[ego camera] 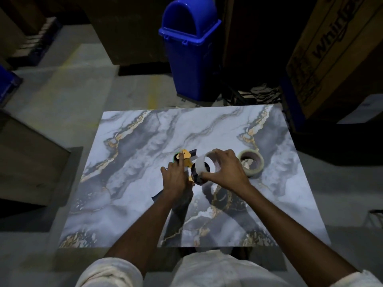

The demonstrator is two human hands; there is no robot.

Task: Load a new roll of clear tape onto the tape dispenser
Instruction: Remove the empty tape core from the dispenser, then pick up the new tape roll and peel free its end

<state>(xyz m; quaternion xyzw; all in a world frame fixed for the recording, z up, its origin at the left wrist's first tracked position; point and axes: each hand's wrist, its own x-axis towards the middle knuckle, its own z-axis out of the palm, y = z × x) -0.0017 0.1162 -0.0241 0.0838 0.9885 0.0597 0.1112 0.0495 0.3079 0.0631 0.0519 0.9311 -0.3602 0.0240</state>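
Note:
A yellow and black tape dispenser [186,157] lies on the marble-patterned table [145,146], near its middle. My left hand [175,177] presses down on the dispenser, with the index finger stretched over its yellow front part. My right hand [226,169] grips a roll of clear tape [204,165] and holds it tilted against the dispenser's black hub. A second tape roll [251,162] lies flat on the table just right of my right hand.
A blue swing-lid bin [189,48] stands on the floor beyond the table's far edge. A large cardboard box [331,50] rises at the right. More boxes and a blue crate sit at the left on the grey floor.

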